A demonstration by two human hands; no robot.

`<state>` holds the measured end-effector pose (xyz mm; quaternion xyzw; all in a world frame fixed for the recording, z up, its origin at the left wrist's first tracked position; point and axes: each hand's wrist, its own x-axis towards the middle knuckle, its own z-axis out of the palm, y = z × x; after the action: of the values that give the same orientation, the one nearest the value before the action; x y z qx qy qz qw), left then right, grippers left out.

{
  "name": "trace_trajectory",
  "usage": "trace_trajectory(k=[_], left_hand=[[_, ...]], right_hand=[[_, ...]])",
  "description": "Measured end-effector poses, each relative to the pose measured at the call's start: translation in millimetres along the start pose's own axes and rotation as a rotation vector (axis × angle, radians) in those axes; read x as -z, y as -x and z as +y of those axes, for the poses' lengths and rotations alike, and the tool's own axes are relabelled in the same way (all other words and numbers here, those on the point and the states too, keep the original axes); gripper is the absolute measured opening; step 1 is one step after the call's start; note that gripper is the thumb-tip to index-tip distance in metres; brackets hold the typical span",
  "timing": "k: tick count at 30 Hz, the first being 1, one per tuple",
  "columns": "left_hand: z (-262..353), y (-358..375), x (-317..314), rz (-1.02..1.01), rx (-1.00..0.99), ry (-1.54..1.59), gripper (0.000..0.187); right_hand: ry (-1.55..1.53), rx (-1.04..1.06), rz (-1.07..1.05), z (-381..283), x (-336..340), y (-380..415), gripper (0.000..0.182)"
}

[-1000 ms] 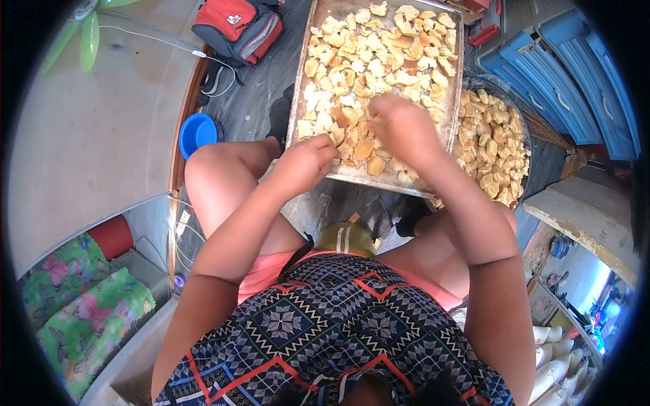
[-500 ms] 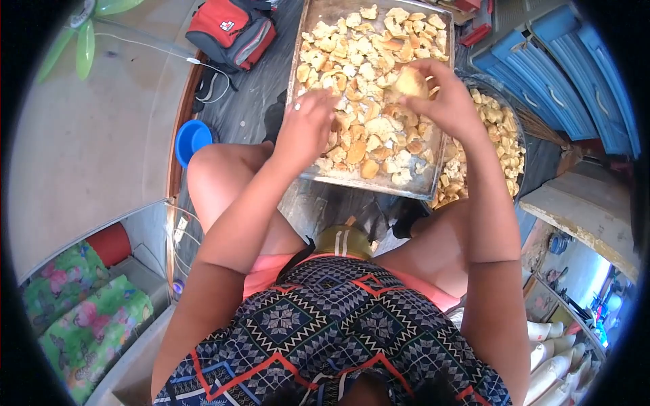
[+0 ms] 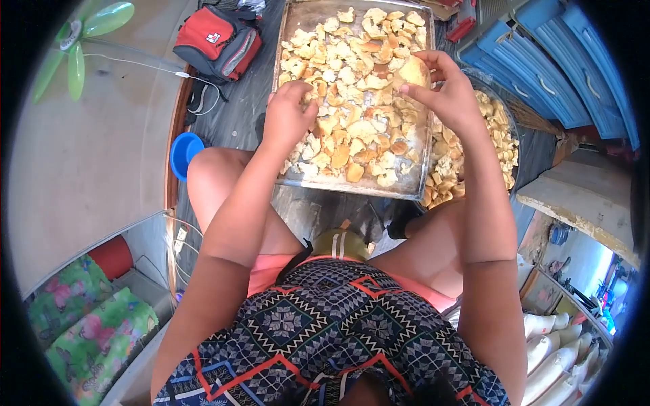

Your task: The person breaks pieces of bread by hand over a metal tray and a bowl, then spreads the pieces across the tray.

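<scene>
A metal baking tray lies in front of me, strewn with torn bread pieces, pale inside with golden-brown crust. My right hand is over the tray's right side, a larger bread piece gripped between its thumb and fingers. At the left edge of the tray, my left hand hovers palm down with bent fingers, the thumb apart from them. I see nothing held in it. Right of the tray, partly under my right forearm, a round container is heaped with more bread pieces.
A blue basin stands left of my knee, and a red and grey backpack lies beyond it. Blue drawers rise at the far right. A green-bladed fan is at upper left. A worn ledge juts in on the right.
My left hand has moved left, from over the bread to the tray's edge. The right hand still holds its bread piece, now nearer the tray's right side. The view has shifted slightly.
</scene>
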<state>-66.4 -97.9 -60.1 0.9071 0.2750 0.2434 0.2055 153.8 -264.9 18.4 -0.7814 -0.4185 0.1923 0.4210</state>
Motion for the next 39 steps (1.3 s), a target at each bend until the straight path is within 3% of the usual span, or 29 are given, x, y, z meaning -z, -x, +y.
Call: trace_trajectory(k=[3, 5, 6, 9, 17, 19, 23, 29, 30, 34, 39], left_hand=[[1, -5, 7, 0.030, 0.029, 0.163, 0.023], [-6, -10, 8, 0.000, 0.385, 0.657, 0.019], [-8, -15, 12, 0.068, 0.376, 0.868, 0.017], [-13, -26, 24, 0.141, 0.463, 0.977, 0.020], [-12, -22, 13, 0.066, 0.414, 0.945, 0.022], [7, -18, 7, -0.010, 0.163, 0.599, 0.020], [42, -18, -4, -0.186, -0.175, 0.426, 0.021], [71, -22, -42, -0.249, -0.127, 0.226, 0.022], [74, -21, -42, -0.157, -0.168, 0.152, 0.022], [75, -18, -37, -0.200, -0.101, 0.034, 0.020], [73, -18, -43, -0.274, -0.196, -0.099, 0.014]], right_hand=[[-0.004, -0.002, 0.011, 5, 6, -1, 0.056], [-0.077, -0.016, 0.018, 7, 9, 0, 0.056], [-0.078, -0.017, 0.020, 6, 10, 1, 0.056], [-0.061, -0.048, 0.023, 4, 13, 3, 0.056], [-0.032, -0.046, 0.030, 3, 16, 1, 0.058], [-0.037, -0.048, 0.022, 3, 16, 0, 0.059], [-0.069, -0.034, 0.011, 3, 13, -2, 0.060], [-0.030, 0.024, 0.033, 9, 10, -5, 0.061], [-0.026, 0.024, 0.034, 9, 11, -6, 0.061], [-0.060, -0.003, 0.010, 10, 15, -6, 0.059], [0.008, 0.014, 0.018, 9, 15, -7, 0.057]])
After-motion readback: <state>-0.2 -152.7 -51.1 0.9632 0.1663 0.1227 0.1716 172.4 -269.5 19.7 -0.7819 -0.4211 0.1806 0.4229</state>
